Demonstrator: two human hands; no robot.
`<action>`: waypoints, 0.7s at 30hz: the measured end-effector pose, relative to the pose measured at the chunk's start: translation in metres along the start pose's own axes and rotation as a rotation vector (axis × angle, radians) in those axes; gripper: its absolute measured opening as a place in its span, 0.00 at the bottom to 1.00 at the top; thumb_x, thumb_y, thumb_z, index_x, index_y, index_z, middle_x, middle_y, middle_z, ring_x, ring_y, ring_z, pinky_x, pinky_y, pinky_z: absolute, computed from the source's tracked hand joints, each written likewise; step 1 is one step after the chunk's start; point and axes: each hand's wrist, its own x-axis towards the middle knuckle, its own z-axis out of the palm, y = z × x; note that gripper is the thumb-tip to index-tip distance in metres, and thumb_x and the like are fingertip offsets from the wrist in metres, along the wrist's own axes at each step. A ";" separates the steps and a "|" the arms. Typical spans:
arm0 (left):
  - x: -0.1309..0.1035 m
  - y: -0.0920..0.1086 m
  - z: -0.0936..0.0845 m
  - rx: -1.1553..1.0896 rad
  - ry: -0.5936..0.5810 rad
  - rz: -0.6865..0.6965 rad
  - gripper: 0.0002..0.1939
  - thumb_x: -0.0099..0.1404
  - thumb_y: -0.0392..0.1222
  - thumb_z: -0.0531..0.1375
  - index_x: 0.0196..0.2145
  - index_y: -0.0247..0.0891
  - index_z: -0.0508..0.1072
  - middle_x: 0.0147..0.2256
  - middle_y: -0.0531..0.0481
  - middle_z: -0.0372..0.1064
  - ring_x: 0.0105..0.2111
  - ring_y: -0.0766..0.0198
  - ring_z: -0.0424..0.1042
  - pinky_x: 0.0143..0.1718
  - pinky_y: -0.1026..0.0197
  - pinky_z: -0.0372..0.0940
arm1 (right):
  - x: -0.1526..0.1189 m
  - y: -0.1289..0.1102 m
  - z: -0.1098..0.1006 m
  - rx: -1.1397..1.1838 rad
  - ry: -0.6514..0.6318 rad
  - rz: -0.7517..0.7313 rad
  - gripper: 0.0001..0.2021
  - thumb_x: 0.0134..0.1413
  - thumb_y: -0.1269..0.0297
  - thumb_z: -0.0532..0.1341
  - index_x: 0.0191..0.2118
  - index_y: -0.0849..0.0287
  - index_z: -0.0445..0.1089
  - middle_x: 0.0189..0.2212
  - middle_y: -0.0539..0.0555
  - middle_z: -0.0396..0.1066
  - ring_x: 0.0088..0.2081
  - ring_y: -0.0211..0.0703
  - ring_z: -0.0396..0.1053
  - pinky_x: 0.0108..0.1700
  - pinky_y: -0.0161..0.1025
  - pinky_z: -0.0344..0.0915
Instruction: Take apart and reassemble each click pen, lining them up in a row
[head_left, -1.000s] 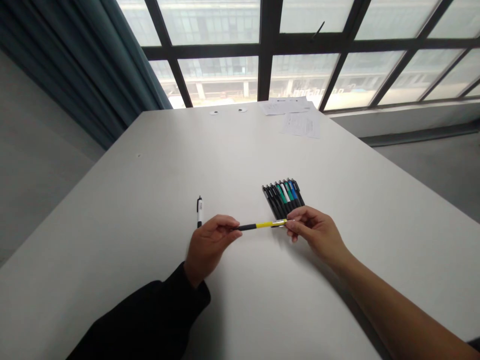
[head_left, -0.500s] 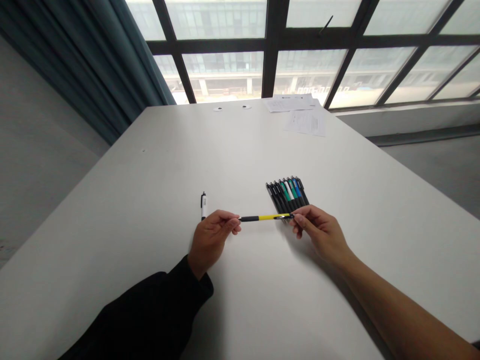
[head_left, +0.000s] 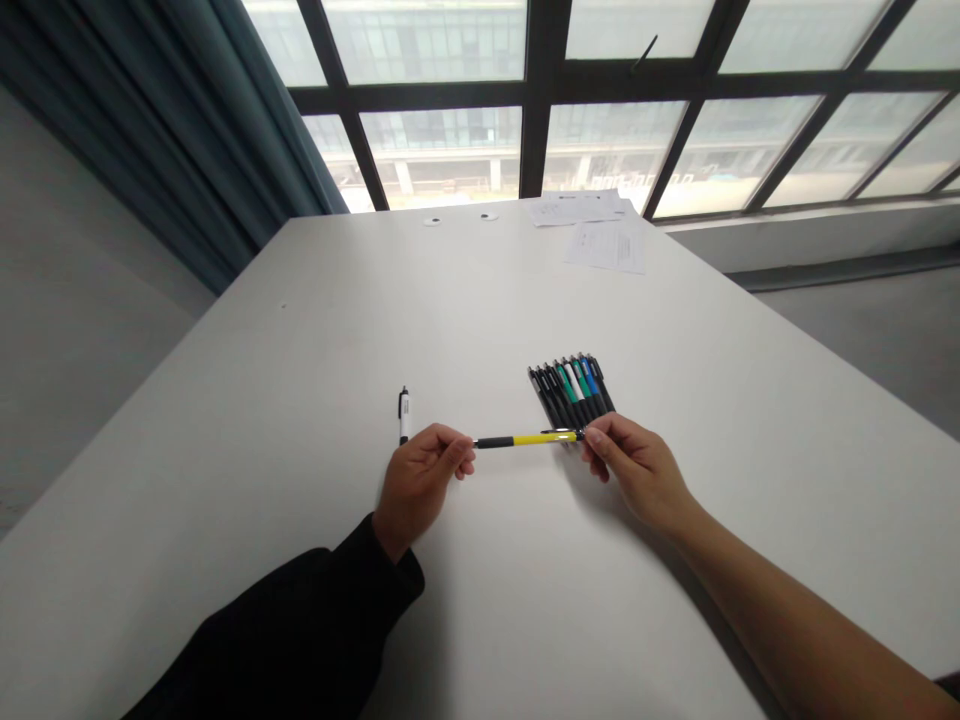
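A yellow pen [head_left: 531,439] with a black grip is stretched level between my two hands, above the table. My left hand [head_left: 421,482] pinches its tip end, and my right hand [head_left: 637,465] pinches its clicker end, with the clip on the upper side. Just beyond my left hand lies a white pen [head_left: 405,405] with a black clip, its lower part hidden by the hand. A row of several pens [head_left: 574,390], black, green, white and blue, lies side by side beyond my right hand, which hides some lower ends.
The white table [head_left: 360,310] reaches back to a window. Printed papers [head_left: 606,246] lie at its far right, and two small white oval pieces [head_left: 489,217] sit near the far edge. A dark curtain [head_left: 172,130] hangs at the left.
The yellow pen has rolled about its length, so its clip now shows along the top edge. Both hands keep their hold. The whole view has shifted slightly.
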 end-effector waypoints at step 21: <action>-0.014 0.005 0.010 -0.096 -0.536 -0.328 0.27 0.66 0.58 0.62 0.50 0.30 0.75 0.25 0.50 0.72 0.22 0.67 0.67 0.21 0.65 0.63 | 0.005 -0.001 0.000 0.008 -0.030 0.030 0.29 0.66 0.40 0.54 0.21 0.56 0.54 0.15 0.45 0.54 0.18 0.33 0.49 0.21 0.35 0.46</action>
